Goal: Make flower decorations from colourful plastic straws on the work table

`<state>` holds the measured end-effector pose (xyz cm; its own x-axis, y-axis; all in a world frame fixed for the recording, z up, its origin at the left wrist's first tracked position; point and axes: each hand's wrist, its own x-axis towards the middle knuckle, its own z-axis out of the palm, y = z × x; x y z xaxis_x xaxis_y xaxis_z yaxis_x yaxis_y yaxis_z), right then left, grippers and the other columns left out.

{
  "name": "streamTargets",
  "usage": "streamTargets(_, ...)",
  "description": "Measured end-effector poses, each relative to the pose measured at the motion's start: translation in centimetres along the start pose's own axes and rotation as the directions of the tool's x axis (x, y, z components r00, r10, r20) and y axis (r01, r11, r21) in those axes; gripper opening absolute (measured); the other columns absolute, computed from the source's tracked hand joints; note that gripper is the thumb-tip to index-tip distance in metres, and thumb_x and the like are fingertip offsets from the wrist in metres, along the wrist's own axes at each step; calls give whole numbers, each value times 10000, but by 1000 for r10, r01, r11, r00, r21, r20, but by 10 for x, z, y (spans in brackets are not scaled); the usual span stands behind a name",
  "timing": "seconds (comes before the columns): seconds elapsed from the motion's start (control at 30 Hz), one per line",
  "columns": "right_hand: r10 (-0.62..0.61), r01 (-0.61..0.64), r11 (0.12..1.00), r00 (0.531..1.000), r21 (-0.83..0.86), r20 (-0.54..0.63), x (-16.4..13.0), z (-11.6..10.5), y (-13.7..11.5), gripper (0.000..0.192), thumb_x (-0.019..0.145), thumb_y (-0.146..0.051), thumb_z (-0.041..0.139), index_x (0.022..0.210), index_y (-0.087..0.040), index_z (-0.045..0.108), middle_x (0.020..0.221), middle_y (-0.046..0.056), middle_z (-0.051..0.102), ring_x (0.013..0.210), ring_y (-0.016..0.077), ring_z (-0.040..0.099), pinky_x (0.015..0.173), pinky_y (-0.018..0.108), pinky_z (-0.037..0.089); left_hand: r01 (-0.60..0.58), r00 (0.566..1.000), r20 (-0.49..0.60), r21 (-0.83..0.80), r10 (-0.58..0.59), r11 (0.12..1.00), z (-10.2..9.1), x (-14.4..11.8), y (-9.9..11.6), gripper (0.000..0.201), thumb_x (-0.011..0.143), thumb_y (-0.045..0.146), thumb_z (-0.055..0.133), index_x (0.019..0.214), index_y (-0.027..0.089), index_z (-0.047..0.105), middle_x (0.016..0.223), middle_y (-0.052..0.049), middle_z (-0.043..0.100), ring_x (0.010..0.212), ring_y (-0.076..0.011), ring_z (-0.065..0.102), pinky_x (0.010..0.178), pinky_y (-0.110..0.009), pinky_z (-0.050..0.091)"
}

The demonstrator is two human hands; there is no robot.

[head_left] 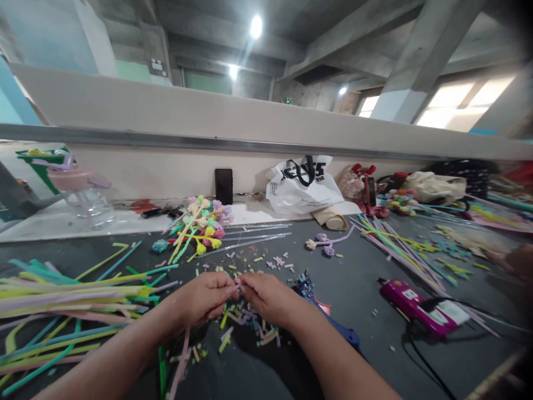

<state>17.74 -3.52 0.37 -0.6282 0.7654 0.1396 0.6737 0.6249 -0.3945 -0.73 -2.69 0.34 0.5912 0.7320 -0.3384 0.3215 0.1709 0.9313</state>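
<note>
straw pile [62, 294] far left on tabletop [358, 294] | left hand [204, 297] fingers pinched shut on small lilac straw piece [236, 284] | right hand [266, 297] fingers pinch its other end, mid-shaping | next: likely steady fine twist | glue gun [420, 311] right

1. Pinched between the fingertips of the left hand [202, 297] and right hand [266, 296], the pale lilac strip [236, 285] looks soft and matt.
2. Under the grip, the dark table top [358, 289] is matt and smooth.
3. Right of the grip, the magenta glue gun [416, 308] is glossy plastic.
4. Beyond the grip, the white bag [302, 189] is crinkled, shiny plastic.
5. Far left, the clear bottle [89, 205] looks like transparent plastic.
</note>
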Motion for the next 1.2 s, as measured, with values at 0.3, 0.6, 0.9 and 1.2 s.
streamTargets(0.3,-32,32,999,999,13,-7,2,3,0,257,909,-234,247,792,-174,468,714,28,518,638,129,441,605,241,347,26,999,35,-181,-19,983,-3,-9,7,315,751,505,476,761,190,476,377,123,293,284,-31,126,278,-154,119)
streamTargets(0.6,-24,26,996,999,87,-22,1,1,-1,242,908,-268,281,770,-183,460,681,-2,483,612,110,423,573,209,340,15,998,59,-234,-1,972,-6,-7,3,296,753,476,496,720,183,471,388,115,290,322,-37,118,289,-153,115)
streamTargets(0.9,34,-37,985,999,-166,-21,1,7,-9,209,877,-226,309,834,-170,506,762,43,595,665,139,530,605,232,349,39,998,47,-196,-30,980,-1,-11,10,339,712,520,519,703,186,461,374,118,283,319,-36,119,294,-160,125)
streamTargets(1.2,166,-205,944,973,-260,-163,3,22,-23,242,805,-223,352,683,-174,555,663,45,627,602,151,549,547,261,290,41,998,58,-184,-31,982,-2,-9,6,309,712,486,534,683,191,445,390,119,243,336,-34,109,327,-184,69)
